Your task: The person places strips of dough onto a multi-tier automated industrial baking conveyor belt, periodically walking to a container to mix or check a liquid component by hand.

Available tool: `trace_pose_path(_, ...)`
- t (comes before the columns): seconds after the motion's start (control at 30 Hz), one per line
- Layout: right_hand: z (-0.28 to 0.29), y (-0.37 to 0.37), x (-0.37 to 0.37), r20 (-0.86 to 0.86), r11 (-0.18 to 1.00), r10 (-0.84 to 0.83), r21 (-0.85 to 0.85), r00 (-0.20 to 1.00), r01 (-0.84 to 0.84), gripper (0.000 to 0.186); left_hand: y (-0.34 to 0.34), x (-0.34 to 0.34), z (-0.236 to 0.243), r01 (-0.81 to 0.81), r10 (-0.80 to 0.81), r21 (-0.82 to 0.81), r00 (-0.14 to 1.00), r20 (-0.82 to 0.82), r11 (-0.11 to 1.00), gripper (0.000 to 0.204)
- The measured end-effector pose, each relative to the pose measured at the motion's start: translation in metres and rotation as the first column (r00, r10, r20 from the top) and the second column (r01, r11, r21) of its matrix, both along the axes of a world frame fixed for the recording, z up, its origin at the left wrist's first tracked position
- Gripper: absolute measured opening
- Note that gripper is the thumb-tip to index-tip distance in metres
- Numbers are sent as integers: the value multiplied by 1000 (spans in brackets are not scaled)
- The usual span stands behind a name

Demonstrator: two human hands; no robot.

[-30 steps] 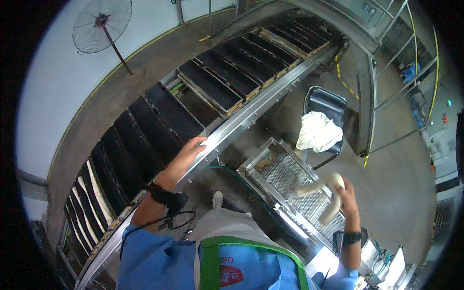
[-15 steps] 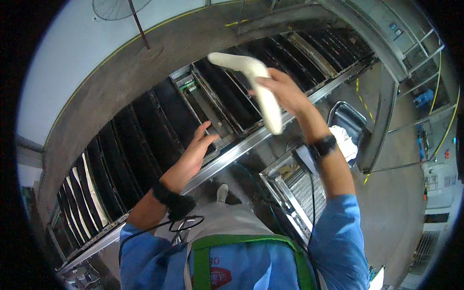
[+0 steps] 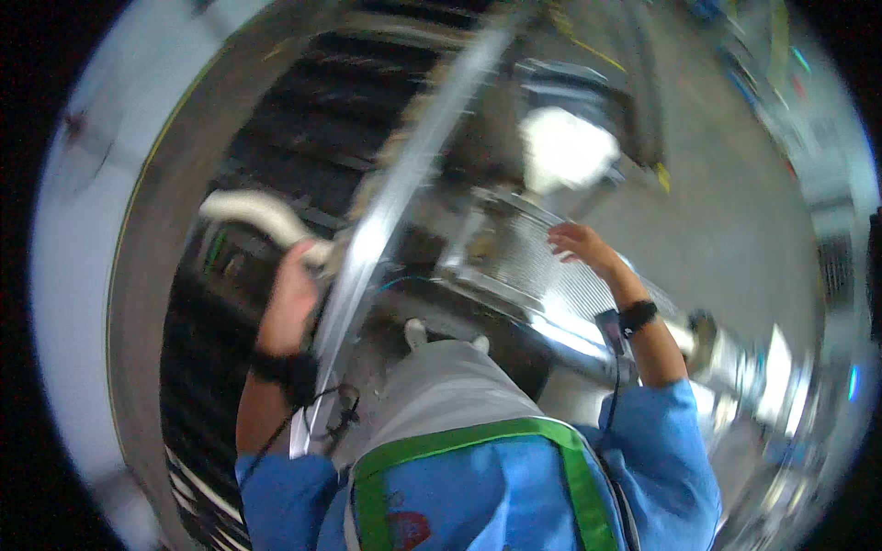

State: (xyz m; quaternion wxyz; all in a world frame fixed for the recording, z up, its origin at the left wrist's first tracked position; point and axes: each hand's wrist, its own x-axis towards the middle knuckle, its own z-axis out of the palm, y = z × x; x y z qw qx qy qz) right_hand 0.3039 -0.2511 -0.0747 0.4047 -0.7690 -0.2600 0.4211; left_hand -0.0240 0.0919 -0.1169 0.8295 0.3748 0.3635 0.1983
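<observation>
A pale, bent strip that looks like soft dough (image 3: 257, 211) reaches across the black troughs (image 3: 276, 138) on my left, its near end by the silver rail (image 3: 367, 230). My left hand (image 3: 292, 289) is at that near end, fingertips overlapping it; blur hides whether they grip it or only touch it. Away to the right, my right hand (image 3: 581, 246) is empty, its fingers loosely apart above a ridged metal surface (image 3: 537, 243).
A white cloth or bag (image 3: 565, 151) sits in a dark tub (image 3: 560, 78) beyond the metal equipment. Several white strips (image 3: 202, 496) lie in troughs at the lower left. A cord (image 3: 317, 395) hangs by my left wrist.
My view has swung to the right. The dough-like strip has left my right hand and now lies across the troughs by my left hand; my right hand has moved over the ridged metal.
</observation>
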Motion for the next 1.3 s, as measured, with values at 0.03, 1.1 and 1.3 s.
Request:
trace_pose_path(0.03,-10,-36,-8,0,990,-121,-77,993,120,35,-20,15,32,-21,20,-17,999,-28,1000,25)
trace_pose_path(1.1,20,-237,-21,121,957,-290,43,949,286,28,-10,-51,77,-286,475,447,784,-400,847,80)
trace_pose_path(1.3,127,-32,-78,-217,908,-190,333,958,255,27,4,-47,65,6,471,598,610,-637,801,77)
